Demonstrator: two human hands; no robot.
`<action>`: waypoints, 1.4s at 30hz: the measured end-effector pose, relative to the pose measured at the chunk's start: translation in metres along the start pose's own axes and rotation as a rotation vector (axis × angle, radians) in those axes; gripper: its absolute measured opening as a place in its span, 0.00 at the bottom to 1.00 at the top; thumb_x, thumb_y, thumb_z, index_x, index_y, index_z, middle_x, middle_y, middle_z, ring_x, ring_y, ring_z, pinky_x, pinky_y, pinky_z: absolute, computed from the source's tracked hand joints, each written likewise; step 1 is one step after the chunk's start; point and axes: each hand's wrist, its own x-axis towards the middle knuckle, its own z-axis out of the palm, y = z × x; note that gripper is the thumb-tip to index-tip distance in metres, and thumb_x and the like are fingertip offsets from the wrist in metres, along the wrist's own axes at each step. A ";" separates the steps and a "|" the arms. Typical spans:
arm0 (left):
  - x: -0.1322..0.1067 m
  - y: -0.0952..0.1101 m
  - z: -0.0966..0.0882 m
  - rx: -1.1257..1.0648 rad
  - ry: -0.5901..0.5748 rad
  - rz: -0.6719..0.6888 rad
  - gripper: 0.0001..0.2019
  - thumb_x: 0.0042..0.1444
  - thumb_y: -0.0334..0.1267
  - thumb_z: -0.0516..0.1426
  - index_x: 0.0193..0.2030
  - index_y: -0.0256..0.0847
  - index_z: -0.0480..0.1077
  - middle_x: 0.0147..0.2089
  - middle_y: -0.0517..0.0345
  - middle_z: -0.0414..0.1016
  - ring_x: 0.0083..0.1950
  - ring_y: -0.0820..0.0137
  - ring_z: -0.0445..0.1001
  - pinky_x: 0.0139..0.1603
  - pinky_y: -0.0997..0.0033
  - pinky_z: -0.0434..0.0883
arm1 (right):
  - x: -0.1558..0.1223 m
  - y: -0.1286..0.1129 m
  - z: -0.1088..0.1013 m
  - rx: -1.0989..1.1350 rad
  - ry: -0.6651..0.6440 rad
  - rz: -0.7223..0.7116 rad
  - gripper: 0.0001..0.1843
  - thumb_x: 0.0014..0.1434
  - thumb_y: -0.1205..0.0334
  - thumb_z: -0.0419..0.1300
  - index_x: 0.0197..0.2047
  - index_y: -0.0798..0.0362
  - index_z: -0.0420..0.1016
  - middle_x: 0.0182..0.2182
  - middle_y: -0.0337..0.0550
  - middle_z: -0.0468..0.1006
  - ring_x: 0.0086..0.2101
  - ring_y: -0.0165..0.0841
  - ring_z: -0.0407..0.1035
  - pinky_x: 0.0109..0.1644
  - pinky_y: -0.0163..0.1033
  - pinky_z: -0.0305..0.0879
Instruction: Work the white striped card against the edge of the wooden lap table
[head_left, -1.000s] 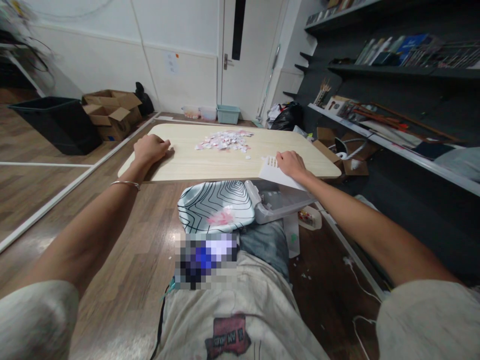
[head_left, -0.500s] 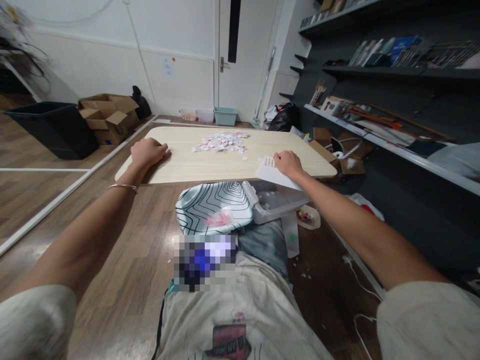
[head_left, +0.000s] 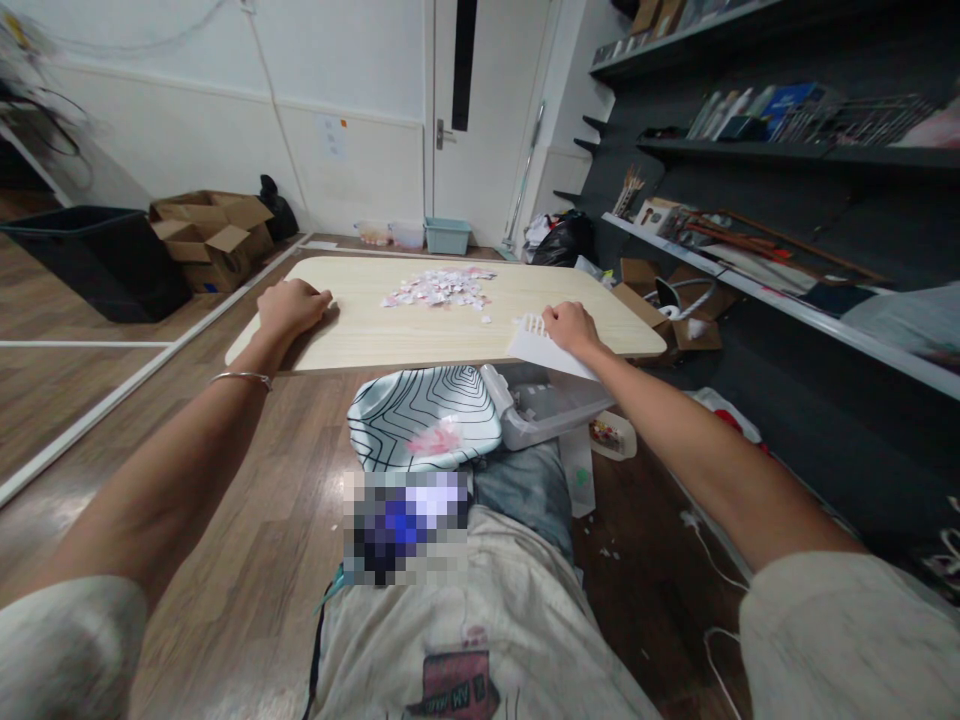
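Note:
My left hand [head_left: 289,304] rests on the near left part of a low light-wood table [head_left: 390,330], its fingers curled under with nothing visible in them. My right hand [head_left: 571,326] sits at the table's near right edge, closed on a white slotted plastic piece [head_left: 538,346] that slopes down toward a grey plastic bin [head_left: 551,405] under the edge. A pile of small pink and white paper scraps [head_left: 442,286] lies near the table's far middle. A black-and-white patterned cushion [head_left: 420,415] with a pink scrap on it sits by my lap.
Cardboard boxes [head_left: 214,235] and a black bin [head_left: 97,260] stand at the far left. Dark shelves [head_left: 750,150] with books and tools line the right wall. A teal basket [head_left: 447,235] sits by the door. White cable and scraps lie on the floor at the right.
Only the camera has shifted slightly; both hands stay where they were on the table.

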 end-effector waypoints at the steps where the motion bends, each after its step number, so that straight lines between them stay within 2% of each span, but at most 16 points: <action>1: 0.000 0.000 0.000 -0.001 0.003 -0.002 0.31 0.81 0.51 0.52 0.61 0.31 0.92 0.70 0.24 0.93 0.71 0.36 0.87 0.68 0.49 0.80 | 0.000 0.000 0.000 0.002 0.005 -0.001 0.33 0.95 0.55 0.51 0.69 0.60 0.98 0.68 0.73 0.94 0.71 0.58 0.88 0.72 0.46 0.79; 7: 0.002 0.000 0.002 -0.023 0.007 -0.019 0.29 0.81 0.52 0.53 0.58 0.33 0.91 0.69 0.25 0.93 0.73 0.35 0.87 0.71 0.47 0.80 | 0.002 0.003 0.003 0.010 0.047 -0.001 0.34 0.94 0.53 0.51 0.68 0.59 0.99 0.66 0.71 0.95 0.68 0.58 0.89 0.71 0.47 0.80; 12: 0.000 0.000 0.001 -0.029 0.022 -0.018 0.28 0.79 0.53 0.54 0.54 0.34 0.91 0.66 0.24 0.94 0.69 0.35 0.87 0.68 0.47 0.81 | 0.004 0.004 0.004 0.014 0.062 0.006 0.34 0.93 0.53 0.50 0.68 0.58 0.99 0.67 0.72 0.94 0.70 0.59 0.88 0.72 0.48 0.80; 18: -0.003 0.001 -0.001 -0.009 0.005 -0.011 0.29 0.80 0.52 0.52 0.57 0.35 0.92 0.67 0.25 0.94 0.70 0.36 0.88 0.67 0.50 0.81 | 0.012 0.009 0.004 0.007 0.043 0.047 0.34 0.95 0.54 0.49 0.72 0.61 0.97 0.69 0.74 0.93 0.72 0.58 0.87 0.73 0.47 0.79; 23: -0.004 0.003 -0.003 -0.015 0.010 -0.003 0.31 0.79 0.52 0.52 0.60 0.32 0.92 0.68 0.23 0.94 0.69 0.34 0.88 0.67 0.47 0.81 | 0.019 0.011 0.005 0.006 0.042 0.067 0.34 0.95 0.55 0.49 0.74 0.62 0.95 0.71 0.74 0.91 0.72 0.58 0.87 0.74 0.49 0.79; 28: -0.003 0.002 -0.002 -0.015 0.023 0.002 0.32 0.76 0.53 0.53 0.59 0.33 0.94 0.62 0.26 0.95 0.66 0.36 0.90 0.65 0.48 0.82 | 0.023 0.013 0.010 0.008 0.071 0.075 0.34 0.94 0.55 0.49 0.73 0.61 0.96 0.69 0.74 0.92 0.70 0.58 0.88 0.73 0.49 0.80; 33: 0.000 0.000 0.001 -0.023 0.029 0.007 0.31 0.76 0.54 0.53 0.57 0.35 0.93 0.62 0.26 0.95 0.66 0.36 0.89 0.64 0.48 0.82 | 0.027 0.016 0.012 0.020 0.087 0.080 0.34 0.93 0.54 0.49 0.71 0.59 0.97 0.67 0.73 0.93 0.69 0.58 0.88 0.71 0.49 0.81; 42: 0.004 -0.003 0.004 -0.031 0.024 -0.004 0.29 0.79 0.52 0.54 0.60 0.35 0.93 0.66 0.26 0.95 0.72 0.33 0.89 0.70 0.44 0.83 | 0.035 0.020 0.016 0.040 0.094 0.090 0.33 0.94 0.53 0.50 0.71 0.58 0.97 0.68 0.73 0.93 0.70 0.59 0.89 0.74 0.51 0.81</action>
